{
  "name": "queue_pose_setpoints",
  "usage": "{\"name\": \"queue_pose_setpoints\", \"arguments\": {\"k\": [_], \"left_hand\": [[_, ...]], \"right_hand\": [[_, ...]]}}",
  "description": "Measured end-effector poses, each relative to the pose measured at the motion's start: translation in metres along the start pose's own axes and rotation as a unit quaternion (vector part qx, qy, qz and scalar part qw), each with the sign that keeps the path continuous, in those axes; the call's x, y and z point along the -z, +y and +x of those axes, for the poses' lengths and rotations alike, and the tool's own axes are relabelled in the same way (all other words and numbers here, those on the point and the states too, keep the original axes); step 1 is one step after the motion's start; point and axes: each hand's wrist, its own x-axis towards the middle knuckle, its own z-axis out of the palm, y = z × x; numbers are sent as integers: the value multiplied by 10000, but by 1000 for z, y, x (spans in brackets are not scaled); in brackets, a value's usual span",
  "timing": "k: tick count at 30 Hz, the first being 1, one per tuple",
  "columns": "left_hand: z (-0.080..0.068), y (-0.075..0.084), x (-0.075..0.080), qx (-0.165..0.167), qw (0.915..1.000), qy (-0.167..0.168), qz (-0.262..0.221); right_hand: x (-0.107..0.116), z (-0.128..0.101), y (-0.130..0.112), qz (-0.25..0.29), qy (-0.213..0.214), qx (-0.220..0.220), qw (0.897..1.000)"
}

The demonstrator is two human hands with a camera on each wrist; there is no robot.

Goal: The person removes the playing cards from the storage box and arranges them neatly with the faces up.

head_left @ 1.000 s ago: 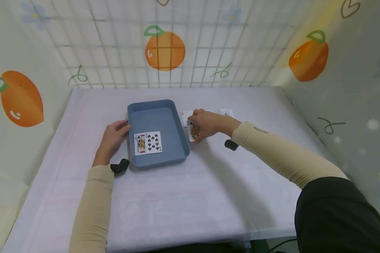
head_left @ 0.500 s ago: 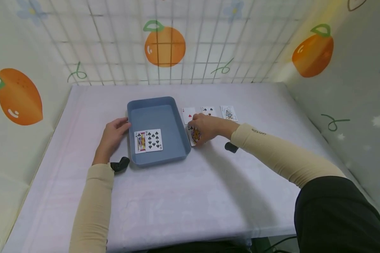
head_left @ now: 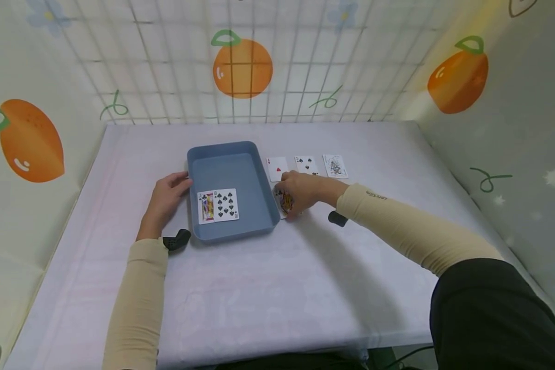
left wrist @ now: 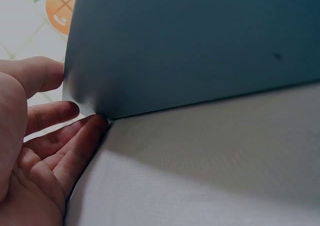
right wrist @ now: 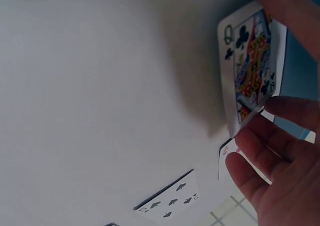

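beside the blue tray (head_left: 259,190) the right hand (head_left: 300,191) pinches the queen of clubs (right wrist: 250,73) up off the table; left hand (head_left: 166,198) rests open-fingered on the tray's wall. two cards (head_left: 217,206) are in, three (head_left: 307,166) lie waiting. only the right wrist view reads the queen's face

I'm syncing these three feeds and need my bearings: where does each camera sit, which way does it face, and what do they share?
Head: worn on the head, looking forward and down at the table; both sleeves, left hand and right hand show.
Left wrist: low beside the blue tray, facing its outer wall; left hand's palm and fingers show.
Right wrist: under the right hand, facing the queen of clubs; fingertips show.
Shared: head and left wrist both see the tray; head and right wrist the queen.
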Motion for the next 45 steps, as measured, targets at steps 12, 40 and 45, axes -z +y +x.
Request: {"name": "queue_pose_setpoints", "arguments": {"k": [12,40,45], "left_hand": [[0,4,-1,24,10000,37,-13],[-5,4,2,-7,9999,73,117],[-3,4,0,38,10000,10,-26]], "right_hand": [[2,-2,-1,-55,23,-32,10000],[42,-7,-6,-88,-63,205,9997],[42,-8,-10,1,-18,180,9998]]}}
